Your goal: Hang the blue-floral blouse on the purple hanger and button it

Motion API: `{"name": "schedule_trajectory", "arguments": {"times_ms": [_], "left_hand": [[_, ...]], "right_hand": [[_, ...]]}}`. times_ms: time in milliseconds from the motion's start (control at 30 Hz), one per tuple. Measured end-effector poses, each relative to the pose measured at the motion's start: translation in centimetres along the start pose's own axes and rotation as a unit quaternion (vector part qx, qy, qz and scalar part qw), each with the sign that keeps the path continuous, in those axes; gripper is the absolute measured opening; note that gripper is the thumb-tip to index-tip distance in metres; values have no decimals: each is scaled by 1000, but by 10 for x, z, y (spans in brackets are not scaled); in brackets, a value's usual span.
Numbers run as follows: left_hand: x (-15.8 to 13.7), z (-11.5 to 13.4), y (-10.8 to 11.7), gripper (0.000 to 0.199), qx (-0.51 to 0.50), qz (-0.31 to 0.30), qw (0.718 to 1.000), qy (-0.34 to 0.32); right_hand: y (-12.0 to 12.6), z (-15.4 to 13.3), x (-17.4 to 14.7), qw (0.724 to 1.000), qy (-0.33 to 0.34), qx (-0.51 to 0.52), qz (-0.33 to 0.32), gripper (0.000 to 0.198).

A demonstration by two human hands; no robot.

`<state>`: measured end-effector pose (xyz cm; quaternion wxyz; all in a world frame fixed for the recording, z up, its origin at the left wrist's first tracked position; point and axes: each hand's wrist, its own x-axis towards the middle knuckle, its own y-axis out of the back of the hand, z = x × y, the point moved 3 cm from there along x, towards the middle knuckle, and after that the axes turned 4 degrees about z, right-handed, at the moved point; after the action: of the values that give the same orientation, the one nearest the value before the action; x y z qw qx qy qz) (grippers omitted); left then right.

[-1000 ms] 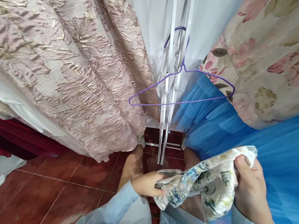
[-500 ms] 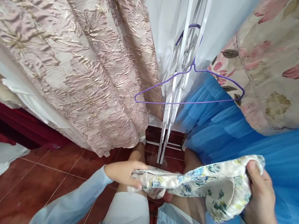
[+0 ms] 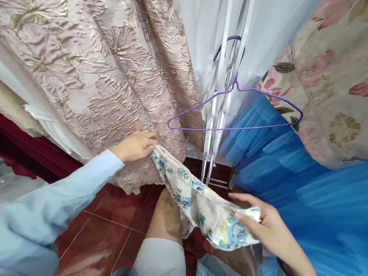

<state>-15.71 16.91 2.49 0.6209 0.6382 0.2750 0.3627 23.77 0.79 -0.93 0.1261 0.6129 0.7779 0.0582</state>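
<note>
A white garment (image 3: 193,194) printed with blue and yellow flowers is stretched slantwise over my legs. My left hand (image 3: 137,145) pinches its upper left corner, in front of the pink brocade. At the lower right end, my right hand (image 3: 267,225) grips the cloth between thumb and fingers, the index finger reaching along its top edge. The fabric sags into a fold between the hands, so its full shape is hidden. Above it, a purple hanger (image 3: 236,129) hangs on a white metal rack (image 3: 214,115), with no garment on it.
Pink and gold brocade gowns (image 3: 112,64) hang close on the left, beside dark red cloth (image 3: 9,136). On the right hang a blue tulle skirt (image 3: 300,191) and a floral dress (image 3: 345,87). Red floor tiles (image 3: 95,235) lie below.
My left hand has moved up and left, drawing the garment's left end upward. My right hand has come inward and slightly lower, and the cloth now slopes down to the right.
</note>
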Motion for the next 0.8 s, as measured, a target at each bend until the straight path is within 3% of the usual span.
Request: {"name": "schedule_trajectory", "arguments": {"times_ms": [133, 267, 367, 467, 533, 633, 700, 800], "left_hand": [[16, -9, 44, 36, 57, 84, 994, 43], [41, 0, 77, 30, 13, 113, 992, 52], [70, 1, 81, 26, -48, 145, 987, 38], [97, -5, 68, 23, -188, 139, 972, 34], [110, -6, 54, 19, -330, 111, 936, 48], [118, 5, 33, 16, -529, 66, 844, 61], [115, 16, 24, 17, -607, 46, 791, 65], [102, 27, 18, 21, -659, 16, 747, 87]], "right_hand": [[-15, -3, 7, 994, 16, -9, -109, 32], [-14, -3, 9, 995, 33, 8, -96, 32], [-10, -2, 9, 997, 44, 11, -64, 31], [-5, 2, 9, 998, 53, 24, -36, 33], [-2, 8, 7, 998, 48, 39, -13, 34], [4, 20, 5, 997, 26, 66, 14, 36], [9, 29, 2, 996, 10, 84, 25, 36], [20, 41, -2, 993, -5, 101, 55, 35]]}}
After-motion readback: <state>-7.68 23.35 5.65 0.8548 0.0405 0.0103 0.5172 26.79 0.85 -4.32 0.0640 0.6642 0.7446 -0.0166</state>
